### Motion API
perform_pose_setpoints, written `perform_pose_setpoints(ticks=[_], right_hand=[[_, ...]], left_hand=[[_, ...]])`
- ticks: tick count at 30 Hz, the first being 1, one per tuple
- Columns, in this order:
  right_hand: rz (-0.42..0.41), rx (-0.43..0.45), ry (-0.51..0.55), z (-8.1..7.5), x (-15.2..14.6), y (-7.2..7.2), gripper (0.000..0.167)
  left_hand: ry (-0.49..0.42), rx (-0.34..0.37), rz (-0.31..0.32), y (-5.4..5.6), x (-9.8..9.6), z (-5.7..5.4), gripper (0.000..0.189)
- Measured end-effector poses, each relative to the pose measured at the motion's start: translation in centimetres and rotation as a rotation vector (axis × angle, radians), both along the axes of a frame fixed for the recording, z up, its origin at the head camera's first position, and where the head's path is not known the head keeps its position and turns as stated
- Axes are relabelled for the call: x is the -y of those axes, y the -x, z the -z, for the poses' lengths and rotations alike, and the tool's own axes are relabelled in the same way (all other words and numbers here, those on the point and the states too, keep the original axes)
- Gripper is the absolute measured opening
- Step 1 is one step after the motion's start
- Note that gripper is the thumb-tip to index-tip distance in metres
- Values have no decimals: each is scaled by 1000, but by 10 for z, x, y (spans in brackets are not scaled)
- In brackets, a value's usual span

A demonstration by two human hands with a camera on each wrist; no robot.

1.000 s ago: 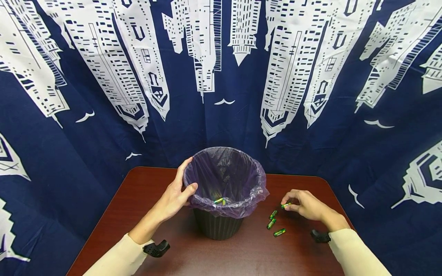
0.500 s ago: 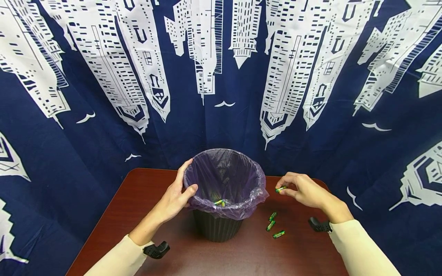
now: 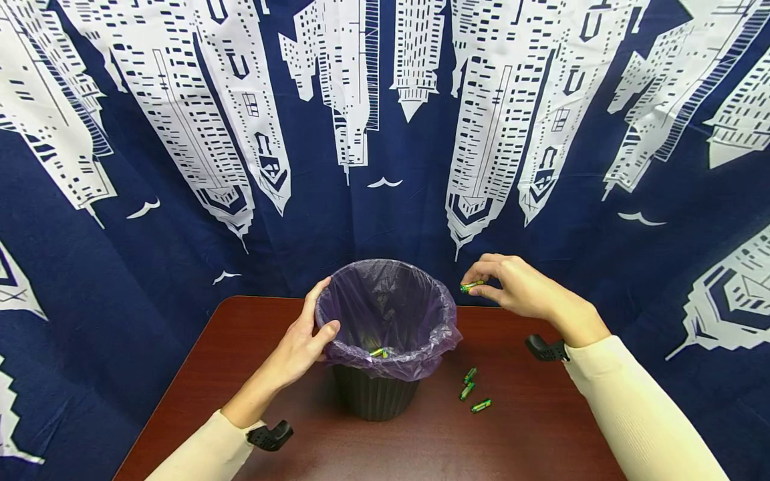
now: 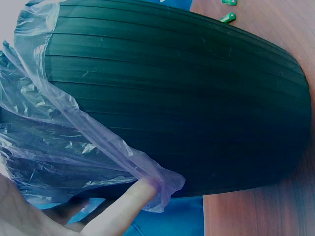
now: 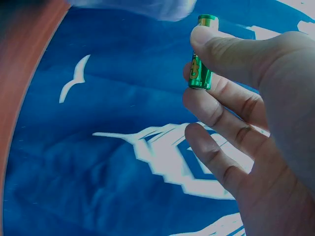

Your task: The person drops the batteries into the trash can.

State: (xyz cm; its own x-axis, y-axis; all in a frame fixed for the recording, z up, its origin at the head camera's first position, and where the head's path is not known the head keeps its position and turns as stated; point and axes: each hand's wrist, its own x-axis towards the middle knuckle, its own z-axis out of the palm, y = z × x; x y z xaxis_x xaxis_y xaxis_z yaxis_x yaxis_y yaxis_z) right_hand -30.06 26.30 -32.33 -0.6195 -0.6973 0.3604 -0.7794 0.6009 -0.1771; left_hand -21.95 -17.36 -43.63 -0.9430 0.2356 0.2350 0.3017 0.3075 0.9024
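A dark ribbed trash can [image 3: 375, 394] stands on the table, lined with a translucent purple bag [image 3: 394, 294] folded over its rim. My left hand [image 3: 303, 341] grips the can's left rim through the bag, thumb on the near side. In the left wrist view, a finger [image 4: 123, 206] presses the bag's loose edge. Raised above the table, right of the can's rim, my right hand [image 3: 517, 287] pinches a green and gold battery [image 5: 201, 54] between thumb and fingertips. Inside the bag lie green-yellow batteries [image 3: 379, 353], partly hidden by the near rim.
Several loose batteries [image 3: 467, 391] lie on the reddish-brown table [image 3: 529, 414] to the right of the can. A dark blue curtain [image 3: 373, 220] with white building prints hangs behind the table. Each wrist wears a black device [image 3: 271, 435].
My right hand has lifted the battery from the table and carried it up and left, toward the can's rim. My left hand keeps its hold on the can.
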Motion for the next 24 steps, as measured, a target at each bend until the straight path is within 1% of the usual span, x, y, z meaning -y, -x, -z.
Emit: perform_pose_setpoints(ticks=[5, 9, 13, 17, 24], right_hand=[[-47, -17, -25, -23, 23, 8, 17], [-70, 13, -43, -34, 41, 16, 16], [-79, 50, -65, -41, 58, 24, 13], [-84, 92, -79, -44, 74, 32, 11], [-107, 151, -109, -52, 98, 36, 8]], left_hand=[[-15, 0, 3, 0, 2, 1, 84], [-28, 3, 12, 1, 2, 2, 84], [-32, -3, 18, 1, 2, 3, 84], [-29, -11, 20, 0, 1, 3, 84], [1, -12, 3, 0, 0, 3, 84]])
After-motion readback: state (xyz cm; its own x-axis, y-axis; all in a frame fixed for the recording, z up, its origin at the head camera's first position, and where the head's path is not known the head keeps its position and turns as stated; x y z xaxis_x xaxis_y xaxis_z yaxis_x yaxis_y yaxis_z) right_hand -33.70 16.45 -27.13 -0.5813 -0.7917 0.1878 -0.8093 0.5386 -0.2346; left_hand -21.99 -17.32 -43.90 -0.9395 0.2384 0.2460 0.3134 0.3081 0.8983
